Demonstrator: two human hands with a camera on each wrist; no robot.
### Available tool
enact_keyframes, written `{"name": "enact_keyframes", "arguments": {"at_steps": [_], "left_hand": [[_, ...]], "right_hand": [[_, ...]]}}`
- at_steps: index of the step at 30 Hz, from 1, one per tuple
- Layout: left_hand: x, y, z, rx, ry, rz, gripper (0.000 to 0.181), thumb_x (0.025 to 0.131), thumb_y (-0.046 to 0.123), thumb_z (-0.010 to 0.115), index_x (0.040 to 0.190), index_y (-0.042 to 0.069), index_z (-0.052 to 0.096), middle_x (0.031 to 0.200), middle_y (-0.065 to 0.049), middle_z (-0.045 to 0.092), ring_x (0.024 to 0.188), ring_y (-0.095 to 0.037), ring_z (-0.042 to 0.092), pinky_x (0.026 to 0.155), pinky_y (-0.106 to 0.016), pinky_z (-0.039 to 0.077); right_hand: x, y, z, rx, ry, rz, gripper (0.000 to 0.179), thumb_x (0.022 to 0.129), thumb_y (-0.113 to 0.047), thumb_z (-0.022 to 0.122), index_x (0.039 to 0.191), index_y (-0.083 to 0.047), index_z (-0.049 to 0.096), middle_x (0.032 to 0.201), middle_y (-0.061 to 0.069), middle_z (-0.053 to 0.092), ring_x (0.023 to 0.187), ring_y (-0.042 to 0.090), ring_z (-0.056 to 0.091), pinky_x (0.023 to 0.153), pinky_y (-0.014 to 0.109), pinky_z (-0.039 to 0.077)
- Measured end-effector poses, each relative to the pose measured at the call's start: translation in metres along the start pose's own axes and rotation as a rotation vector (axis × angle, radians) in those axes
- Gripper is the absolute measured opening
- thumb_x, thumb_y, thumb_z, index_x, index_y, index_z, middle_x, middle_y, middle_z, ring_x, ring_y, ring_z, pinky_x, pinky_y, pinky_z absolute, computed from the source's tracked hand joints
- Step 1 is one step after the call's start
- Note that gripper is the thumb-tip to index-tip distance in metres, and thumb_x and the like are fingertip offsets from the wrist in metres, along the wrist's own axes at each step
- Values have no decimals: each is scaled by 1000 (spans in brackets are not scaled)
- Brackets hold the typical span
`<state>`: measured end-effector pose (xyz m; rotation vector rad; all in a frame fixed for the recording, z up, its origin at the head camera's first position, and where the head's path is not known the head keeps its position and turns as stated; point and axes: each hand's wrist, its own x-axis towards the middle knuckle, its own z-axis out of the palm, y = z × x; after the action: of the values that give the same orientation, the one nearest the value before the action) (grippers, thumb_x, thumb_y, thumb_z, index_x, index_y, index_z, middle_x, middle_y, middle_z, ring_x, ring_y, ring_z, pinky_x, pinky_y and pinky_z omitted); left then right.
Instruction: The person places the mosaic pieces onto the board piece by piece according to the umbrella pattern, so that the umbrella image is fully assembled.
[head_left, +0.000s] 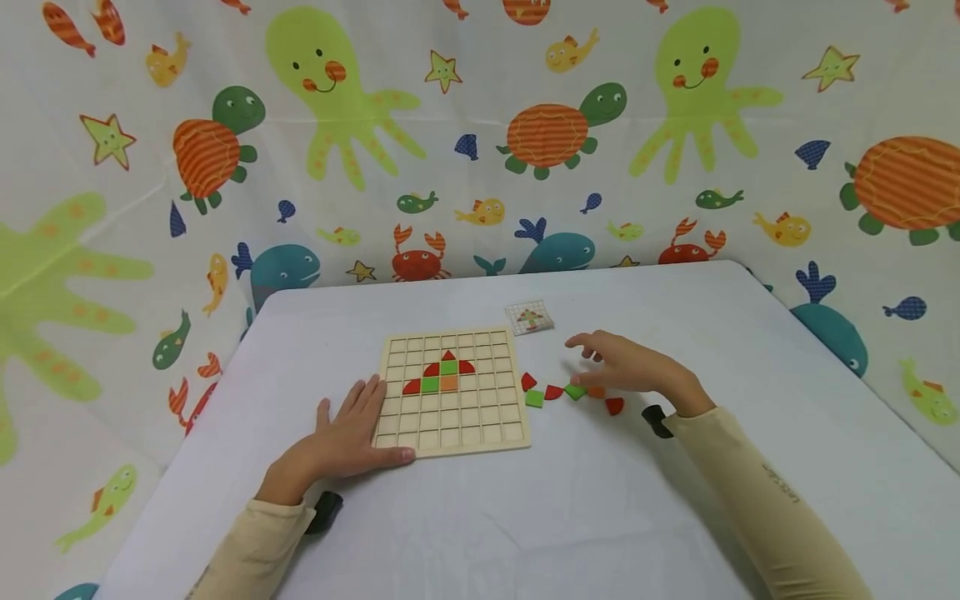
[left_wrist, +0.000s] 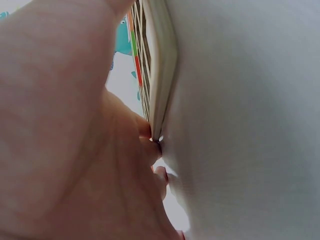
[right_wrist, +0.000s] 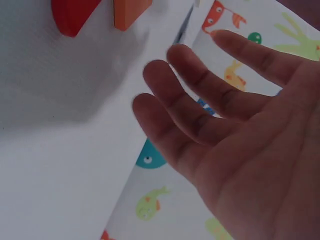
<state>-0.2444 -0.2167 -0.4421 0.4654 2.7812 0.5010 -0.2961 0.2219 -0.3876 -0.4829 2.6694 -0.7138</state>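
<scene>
Board: my left hand, spread, presumably steadying near-left corner; pieces beside right edge: my right hand, loose, empty.

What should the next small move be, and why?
Probably the right hand should pinch the nearer loose green piece: on the board, the cell right of the orange square is bare, a green square sits left of it, and the left hand rests against the board.
</scene>
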Motion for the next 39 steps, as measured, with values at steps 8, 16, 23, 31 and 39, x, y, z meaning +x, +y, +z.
{"name": "enact_keyframes", "arguments": {"at_steps": [8, 16, 23, 31, 39], "left_hand": [[1, 2, 0, 3, 5, 0, 131, 84, 75, 74, 167, -7, 15, 175, -29, 12, 160, -52, 7, 114, -83, -3], [1, 2, 0, 10, 6, 3, 131, 84, 74, 75, 167, -7, 15, 175, -29, 12, 160, -52, 7, 114, -83, -2], [1, 1, 0, 9, -1, -2, 132, 84, 75, 74, 168, -7, 14, 175, -28, 11, 160, -51, 5, 114, -82, -4], [0, 1, -1, 7, 1, 3, 131, 84, 74, 75, 168, -7, 14, 175, -28, 11, 160, -52, 6, 114, -82, -4], [1, 1, 0, 3, -1, 3, 131, 84, 74, 75, 167, -7, 15, 175, -28, 12, 160, -52, 6, 114, -82, -4]], "right_hand": [[1, 13, -4, -29, -53, 4, 45, 95, -25, 83, 128, -1, 65, 104, 10, 60, 98, 26, 57, 80, 37, 52], [1, 23, -3, -2, -81, -35, 34, 93, -22, 83, 115, -3, 66, 103, 7, 59, 100, 26, 54, 84, 40, 49], [5, 21, 0, 3, -83, -18, 34, 93, -22, 84, 116, -5, 66, 102, 8, 58, 102, 27, 54, 82, 39, 49], [9, 12, 8, -46, -81, -37, 33, 92, -19, 85, 120, -12, 68, 110, 7, 60, 107, 28, 54, 85, 40, 53], [12, 6, 14, -50, -65, -71, 25, 93, -13, 83, 114, -11, 70, 110, 7, 61, 106, 28, 55, 84, 39, 56]]}}
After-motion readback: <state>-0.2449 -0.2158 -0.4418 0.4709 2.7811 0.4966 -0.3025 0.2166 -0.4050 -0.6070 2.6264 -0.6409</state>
